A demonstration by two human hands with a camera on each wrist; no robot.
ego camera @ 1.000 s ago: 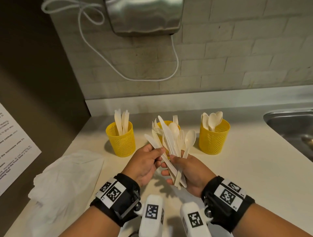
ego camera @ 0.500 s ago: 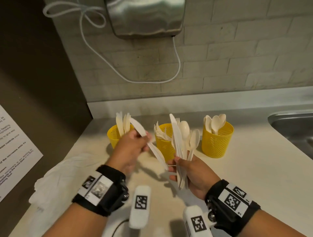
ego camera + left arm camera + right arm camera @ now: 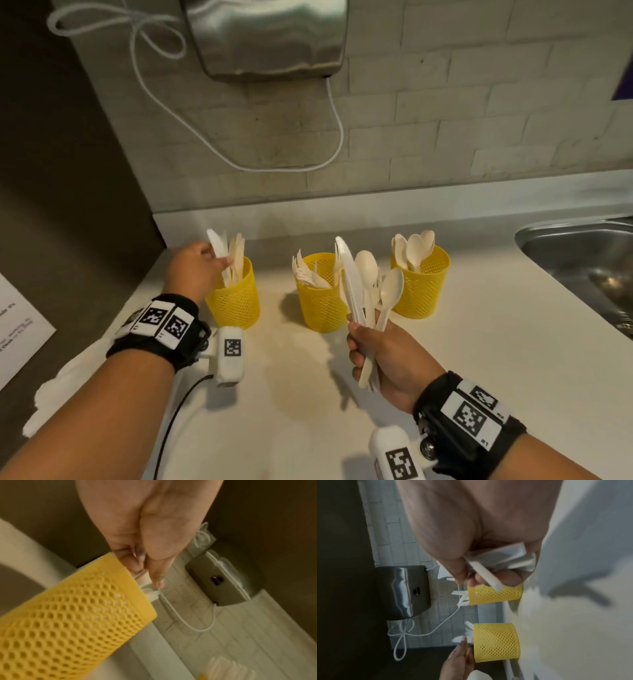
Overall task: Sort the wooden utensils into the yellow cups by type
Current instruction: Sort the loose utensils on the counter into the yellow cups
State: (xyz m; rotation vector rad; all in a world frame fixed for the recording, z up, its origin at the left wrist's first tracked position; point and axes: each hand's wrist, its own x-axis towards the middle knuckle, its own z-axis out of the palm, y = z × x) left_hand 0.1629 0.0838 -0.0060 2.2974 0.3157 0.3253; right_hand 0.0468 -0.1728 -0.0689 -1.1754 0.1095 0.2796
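Three yellow mesh cups stand in a row on the counter. The left cup (image 3: 236,301) holds knives, the middle cup (image 3: 320,301) forks, the right cup (image 3: 424,287) spoons. My left hand (image 3: 224,262) is at the left cup's rim and pinches a pale knife (image 3: 216,244) that stands among the other knives. In the left wrist view the fingertips (image 3: 154,577) pinch the knife just above the cup (image 3: 77,615). My right hand (image 3: 368,342) grips a bundle of utensils (image 3: 366,284), a knife and spoons, upright in front of the middle cup. In the right wrist view their handles (image 3: 498,562) stick out of the fist.
A steel sink (image 3: 582,246) is set in the counter at the right. A hand dryer (image 3: 267,34) with a white cord (image 3: 337,130) hangs on the brick wall. A crumpled white bag (image 3: 68,377) and a printed sheet (image 3: 17,335) lie at the left.
My left hand drew one knife out of the bundle and carried it left to the knife cup. The right hand kept the bundle and drew slightly right.
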